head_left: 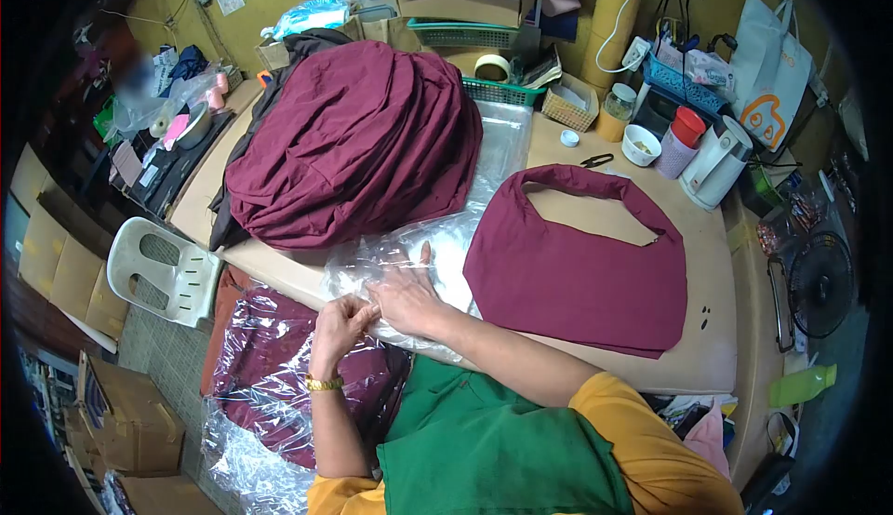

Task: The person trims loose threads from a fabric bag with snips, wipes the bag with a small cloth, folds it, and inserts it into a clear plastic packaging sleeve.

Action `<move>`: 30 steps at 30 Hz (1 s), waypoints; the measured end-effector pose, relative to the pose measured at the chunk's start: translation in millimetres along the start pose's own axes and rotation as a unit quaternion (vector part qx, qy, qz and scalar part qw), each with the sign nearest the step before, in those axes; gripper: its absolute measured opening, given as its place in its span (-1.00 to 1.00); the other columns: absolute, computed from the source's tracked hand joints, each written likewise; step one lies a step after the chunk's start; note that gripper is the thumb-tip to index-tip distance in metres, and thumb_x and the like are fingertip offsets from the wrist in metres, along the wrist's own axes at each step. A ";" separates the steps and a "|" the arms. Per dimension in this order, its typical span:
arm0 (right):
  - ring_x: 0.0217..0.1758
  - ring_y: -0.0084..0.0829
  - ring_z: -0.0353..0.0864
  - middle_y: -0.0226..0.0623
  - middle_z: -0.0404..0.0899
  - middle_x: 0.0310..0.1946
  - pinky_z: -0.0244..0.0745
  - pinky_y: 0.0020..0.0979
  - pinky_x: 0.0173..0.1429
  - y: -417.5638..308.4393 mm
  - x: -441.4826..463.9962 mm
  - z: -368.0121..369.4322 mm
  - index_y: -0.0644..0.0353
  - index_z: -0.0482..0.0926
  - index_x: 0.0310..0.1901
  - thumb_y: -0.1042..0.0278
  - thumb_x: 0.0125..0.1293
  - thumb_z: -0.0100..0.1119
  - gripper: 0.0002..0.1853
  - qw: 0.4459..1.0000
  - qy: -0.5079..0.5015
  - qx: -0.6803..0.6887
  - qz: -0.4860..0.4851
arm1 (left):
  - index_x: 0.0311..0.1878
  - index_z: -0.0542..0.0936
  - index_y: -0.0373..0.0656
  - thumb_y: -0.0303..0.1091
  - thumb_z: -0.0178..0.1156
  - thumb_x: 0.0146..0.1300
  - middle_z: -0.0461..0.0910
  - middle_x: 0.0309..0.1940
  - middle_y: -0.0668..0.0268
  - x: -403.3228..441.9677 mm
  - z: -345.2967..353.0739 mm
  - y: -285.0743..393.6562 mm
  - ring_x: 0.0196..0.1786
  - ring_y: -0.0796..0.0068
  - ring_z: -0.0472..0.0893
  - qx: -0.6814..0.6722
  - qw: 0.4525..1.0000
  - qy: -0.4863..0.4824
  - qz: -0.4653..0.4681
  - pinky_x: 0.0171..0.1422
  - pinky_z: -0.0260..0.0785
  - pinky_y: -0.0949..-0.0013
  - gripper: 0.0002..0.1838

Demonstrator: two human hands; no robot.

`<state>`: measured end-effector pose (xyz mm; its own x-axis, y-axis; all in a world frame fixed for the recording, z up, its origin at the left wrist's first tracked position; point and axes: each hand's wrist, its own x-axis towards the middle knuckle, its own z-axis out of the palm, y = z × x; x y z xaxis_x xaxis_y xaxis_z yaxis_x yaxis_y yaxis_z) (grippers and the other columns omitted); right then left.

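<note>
My left hand [342, 321], with a gold band at the wrist, is closed in a pinch at the edge of a clear plastic bag [372, 259]. Beside it, my right hand [409, 299] lies flat on the plastic with its fingers stretched out, close to my left fingertips. To the right, a maroon fabric shoulder bag [577, 278] is spread flat on the table with its strap looped at the top. Behind my hands rises a large heap of maroon fabric [363, 143]. Below left, maroon fabric pieces wrapped in clear plastic [270, 366] sit beside the table.
Along the back of the table [702, 338] stand a green basket [507, 93], a glass jar [616, 110], a bowl [640, 146] and an electric kettle [716, 166]. Dark scissors [596, 160] lie near the strap. A white plastic chair [163, 273] and cardboard boxes [130, 422] are at left.
</note>
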<state>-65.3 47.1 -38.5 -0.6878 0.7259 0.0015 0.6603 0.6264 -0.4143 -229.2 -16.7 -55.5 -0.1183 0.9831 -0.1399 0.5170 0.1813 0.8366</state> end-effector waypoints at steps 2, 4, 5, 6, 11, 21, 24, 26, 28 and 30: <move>0.54 0.12 0.08 0.06 0.30 0.38 -0.51 0.57 0.42 11.6 2.0 8.4 0.02 0.55 0.25 0.05 0.52 -0.20 -0.55 0.997 -0.047 0.066 0.015 | -0.45 0.55 -0.29 -0.22 0.21 0.42 0.46 -0.65 0.45 -5.7 2.4 5.0 -0.57 0.71 0.38 0.015 1.000 -0.010 0.013 -0.49 0.25 0.49 -0.64; 0.56 0.12 0.05 0.05 0.25 0.42 -0.54 0.57 0.42 20.7 5.2 13.1 0.02 0.54 0.26 0.03 0.53 -0.24 -0.53 0.986 -0.088 0.135 0.030 | -0.50 0.52 -0.27 -0.25 0.17 0.42 0.37 -0.66 0.50 -12.0 8.4 10.3 -0.56 0.72 0.29 0.017 0.999 0.020 0.045 -0.48 0.15 0.44 -0.63; 0.57 0.07 0.06 0.04 0.31 0.39 -0.59 0.57 0.42 18.5 7.1 -0.3 -0.01 0.57 0.24 -0.01 0.54 -0.28 -0.50 0.986 -0.124 0.104 0.050 | -0.50 0.52 -0.27 -0.25 0.17 0.42 0.37 -0.66 0.50 -18.6 5.4 13.6 -0.56 0.72 0.29 0.018 0.999 0.019 0.046 -0.48 0.15 0.44 -0.63; 0.58 0.02 0.06 0.03 0.36 0.36 -0.63 0.57 0.41 16.0 8.8 -14.8 -0.04 0.59 0.23 -0.06 0.54 -0.33 -0.47 0.982 -0.161 0.073 0.071 | -0.48 0.53 -0.30 -0.26 0.20 0.40 0.39 -0.67 0.42 -28.1 -3.3 20.3 -0.56 0.65 0.32 0.063 0.996 0.038 0.058 -0.45 0.20 0.38 -0.65; 0.61 -0.05 0.03 -0.06 0.44 0.34 -0.74 0.56 0.40 27.2 6.9 -22.1 -0.01 0.64 0.17 -0.13 0.50 -0.28 -0.44 0.992 -0.091 0.045 0.071 | -0.45 0.55 -0.18 -0.39 0.29 0.31 0.41 -0.55 0.58 -101.5 -43.6 67.0 -0.49 0.78 0.29 -0.213 0.969 0.111 0.062 -0.44 0.08 0.59 -0.79; 0.57 0.03 0.10 -0.23 0.38 0.41 -0.23 0.37 0.51 35.2 36.8 -6.9 -0.31 0.48 0.35 -0.22 0.50 -0.26 -0.47 0.980 -0.174 0.096 -0.007 | -0.22 0.58 -0.39 -0.57 0.19 0.21 0.61 -0.30 0.16 -231.5 -173.0 91.9 -0.27 0.35 0.62 -0.052 0.462 0.771 0.434 0.08 0.49 0.16 -0.90; 0.26 0.04 0.51 0.00 0.47 0.29 0.35 -0.19 0.37 8.3 -13.7 -11.2 -0.02 0.64 0.16 -0.26 0.51 -0.20 -0.42 0.964 0.024 0.233 -0.129 | -0.29 0.59 -0.32 -0.52 0.21 0.19 0.59 -0.39 0.13 -179.8 -117.2 113.4 -0.36 0.27 0.61 -0.052 0.676 0.578 0.454 -0.10 0.46 0.18 -0.94; -0.04 -0.28 0.59 -0.15 0.65 -0.01 0.43 -0.33 0.20 1.2 -48.4 -26.6 0.18 0.68 0.03 -0.38 0.50 -0.29 -0.25 0.822 -0.044 0.544 -0.163 | -0.34 0.59 -0.27 -0.49 0.23 0.18 0.57 -0.46 0.11 -139.0 -59.1 134.1 -0.42 0.22 0.60 -0.026 0.862 0.310 0.401 -0.22 0.45 0.19 -0.95; -0.05 -0.51 0.56 -0.35 0.63 -0.10 0.45 -0.38 0.12 7.8 -94.4 -42.3 0.25 0.66 -0.13 -0.30 0.50 -0.15 -0.33 0.657 -0.142 0.738 -0.063 | -0.39 0.60 -0.23 -0.46 0.24 0.17 0.56 -0.52 0.09 -110.2 1.1 147.8 -0.48 0.17 0.60 0.051 0.937 0.042 0.343 -0.33 0.43 0.20 -0.94; -0.07 -0.60 0.55 -0.38 0.62 -0.14 0.47 -0.46 0.05 27.2 -124.1 -51.7 0.25 0.64 -0.13 -0.08 0.50 0.06 -0.54 0.646 -0.097 0.755 -0.053 | -0.41 0.62 -0.22 -0.39 0.23 0.19 0.62 -0.54 0.07 -90.1 63.6 135.5 -0.49 0.06 0.64 0.140 0.931 -0.075 0.328 -0.37 0.48 0.13 -0.88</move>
<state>53.6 -11.3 -2.9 -0.8265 0.5609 0.0491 -0.3403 -0.4282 -0.8371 -94.6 -79.0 36.8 0.4094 0.8734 0.2636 0.6396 -0.4808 0.5997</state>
